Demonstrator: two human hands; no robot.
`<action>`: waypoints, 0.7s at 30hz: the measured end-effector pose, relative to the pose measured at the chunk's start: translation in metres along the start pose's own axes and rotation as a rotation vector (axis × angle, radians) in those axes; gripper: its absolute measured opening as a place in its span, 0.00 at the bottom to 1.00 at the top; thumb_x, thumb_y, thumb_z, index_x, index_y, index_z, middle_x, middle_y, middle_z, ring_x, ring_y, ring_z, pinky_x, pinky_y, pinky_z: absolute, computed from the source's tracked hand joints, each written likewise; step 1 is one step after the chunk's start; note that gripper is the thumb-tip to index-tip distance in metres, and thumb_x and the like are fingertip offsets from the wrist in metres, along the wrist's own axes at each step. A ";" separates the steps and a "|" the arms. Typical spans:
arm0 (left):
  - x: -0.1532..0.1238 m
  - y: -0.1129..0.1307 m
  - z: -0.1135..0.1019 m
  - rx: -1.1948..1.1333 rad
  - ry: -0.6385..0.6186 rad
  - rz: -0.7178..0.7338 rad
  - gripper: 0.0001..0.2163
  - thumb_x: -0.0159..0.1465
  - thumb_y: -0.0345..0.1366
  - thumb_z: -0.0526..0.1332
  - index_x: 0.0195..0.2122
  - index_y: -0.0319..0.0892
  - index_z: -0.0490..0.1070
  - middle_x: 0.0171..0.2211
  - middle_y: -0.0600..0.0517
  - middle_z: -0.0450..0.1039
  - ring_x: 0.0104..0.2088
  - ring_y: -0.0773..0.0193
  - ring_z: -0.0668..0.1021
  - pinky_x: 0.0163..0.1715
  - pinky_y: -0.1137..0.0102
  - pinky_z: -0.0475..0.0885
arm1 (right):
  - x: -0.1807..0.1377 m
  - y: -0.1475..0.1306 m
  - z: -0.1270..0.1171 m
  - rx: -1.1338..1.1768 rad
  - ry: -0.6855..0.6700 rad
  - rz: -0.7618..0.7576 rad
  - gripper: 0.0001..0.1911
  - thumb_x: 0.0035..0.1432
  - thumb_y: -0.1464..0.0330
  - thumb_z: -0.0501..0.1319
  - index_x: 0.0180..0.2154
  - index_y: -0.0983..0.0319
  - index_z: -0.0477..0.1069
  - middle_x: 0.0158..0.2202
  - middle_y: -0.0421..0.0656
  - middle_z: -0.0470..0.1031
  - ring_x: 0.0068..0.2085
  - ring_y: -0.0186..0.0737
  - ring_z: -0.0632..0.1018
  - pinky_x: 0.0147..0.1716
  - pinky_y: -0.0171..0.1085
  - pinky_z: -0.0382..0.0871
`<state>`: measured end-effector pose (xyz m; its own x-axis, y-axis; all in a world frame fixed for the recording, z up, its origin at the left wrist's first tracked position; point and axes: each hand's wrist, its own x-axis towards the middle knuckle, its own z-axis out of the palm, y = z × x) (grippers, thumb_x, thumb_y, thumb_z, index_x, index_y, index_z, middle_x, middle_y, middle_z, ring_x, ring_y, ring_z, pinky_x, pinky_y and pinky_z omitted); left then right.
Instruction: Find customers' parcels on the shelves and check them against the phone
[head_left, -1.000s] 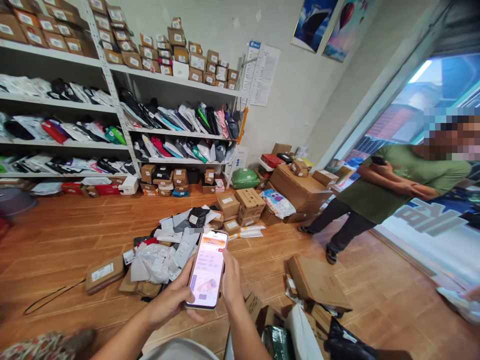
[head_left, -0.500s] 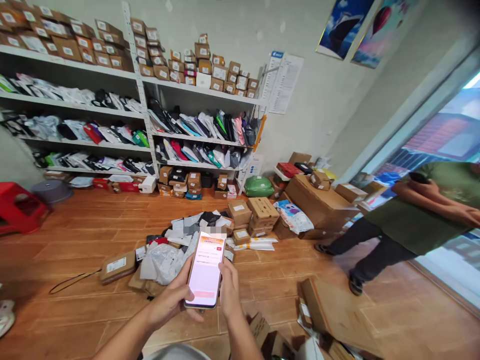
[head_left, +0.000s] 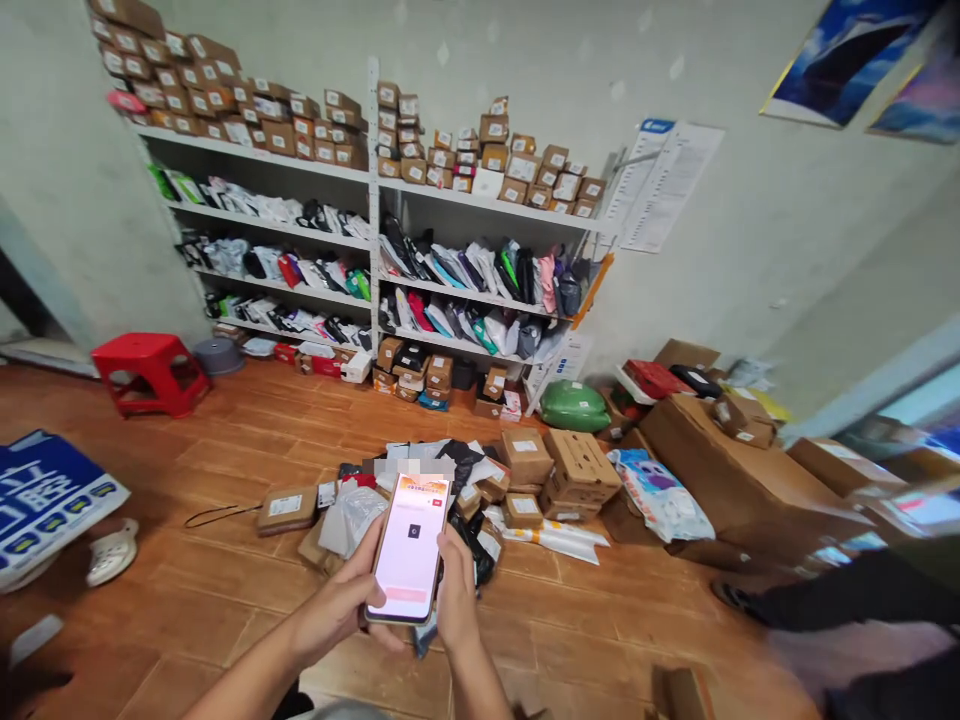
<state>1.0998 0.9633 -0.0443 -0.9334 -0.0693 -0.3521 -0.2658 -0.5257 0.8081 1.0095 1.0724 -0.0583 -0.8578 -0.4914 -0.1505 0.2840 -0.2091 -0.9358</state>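
Note:
Both my hands hold a smartphone point(head_left: 410, 548) upright in front of me, its screen lit pink and white with an orange band on top. My left hand point(head_left: 337, 600) cups the phone's left edge and bottom, fingers wrapped behind it. My right hand point(head_left: 456, 590) grips the right edge, thumb resting near the screen. Just beyond the phone, on the wooden floor, lies a heap of parcels and plastic mail bags point(head_left: 420, 480).
White shelving point(head_left: 371, 210) full of small boxes and bagged parcels lines the back wall. A red stool point(head_left: 146, 370) stands at left, a blue sign point(head_left: 45, 495) and a sandal point(head_left: 112, 552) nearer. Large cardboard boxes point(head_left: 742, 480) sit right. Another person's dark trouser legs point(head_left: 847, 595) show at lower right.
The view has swung left: the shelves moved right, the red stool and blue sign came into view, the other person slid mostly out. The phone screen changed to a loading page.

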 end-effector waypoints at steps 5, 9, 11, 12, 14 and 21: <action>-0.001 0.018 -0.046 -0.051 0.095 0.064 0.50 0.47 0.27 0.54 0.61 0.55 0.16 0.59 0.47 0.58 0.40 0.54 0.74 0.25 0.65 0.77 | 0.030 0.019 0.046 -0.014 -0.114 0.017 0.18 0.47 0.56 0.57 0.33 0.62 0.74 0.29 0.42 0.77 0.32 0.43 0.73 0.31 0.37 0.66; -0.001 0.040 -0.098 -0.068 0.119 0.084 0.49 0.48 0.30 0.55 0.62 0.53 0.17 0.59 0.45 0.58 0.40 0.53 0.74 0.25 0.66 0.76 | 0.062 0.035 0.099 -0.019 -0.177 0.024 0.20 0.47 0.54 0.59 0.33 0.63 0.74 0.30 0.43 0.78 0.31 0.42 0.74 0.30 0.37 0.67; -0.002 0.057 -0.127 -0.061 0.148 0.090 0.49 0.46 0.30 0.55 0.63 0.52 0.19 0.60 0.45 0.55 0.40 0.53 0.74 0.24 0.66 0.75 | 0.080 0.044 0.133 -0.027 -0.194 0.026 0.24 0.46 0.49 0.60 0.32 0.64 0.73 0.27 0.43 0.77 0.28 0.41 0.73 0.27 0.36 0.66; -0.003 0.066 -0.143 -0.062 0.166 0.092 0.50 0.46 0.30 0.55 0.63 0.51 0.20 0.61 0.46 0.55 0.40 0.53 0.74 0.24 0.66 0.75 | 0.089 0.048 0.151 -0.034 -0.197 0.025 0.25 0.46 0.47 0.60 0.31 0.64 0.73 0.26 0.43 0.76 0.27 0.40 0.72 0.26 0.36 0.65; -0.006 0.087 -0.177 -0.067 0.188 0.098 0.50 0.45 0.30 0.55 0.63 0.49 0.19 0.60 0.45 0.56 0.40 0.52 0.74 0.24 0.66 0.74 | 0.106 0.060 0.188 -0.050 -0.201 0.027 0.28 0.45 0.45 0.60 0.28 0.65 0.72 0.23 0.42 0.75 0.25 0.39 0.72 0.24 0.35 0.64; -0.010 0.143 -0.315 -0.069 0.297 0.279 0.44 0.48 0.30 0.61 0.63 0.58 0.39 0.55 0.55 0.66 0.50 0.51 0.72 0.52 0.57 0.66 | 0.158 0.118 0.321 0.117 -0.166 0.251 0.25 0.53 0.49 0.57 0.41 0.62 0.71 0.41 0.46 0.77 0.42 0.44 0.76 0.37 0.42 0.73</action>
<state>1.1476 0.6216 -0.0743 -0.8543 -0.4537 -0.2535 0.0135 -0.5070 0.8618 1.0446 0.6989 -0.0907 -0.6759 -0.6690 -0.3092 0.5336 -0.1547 -0.8315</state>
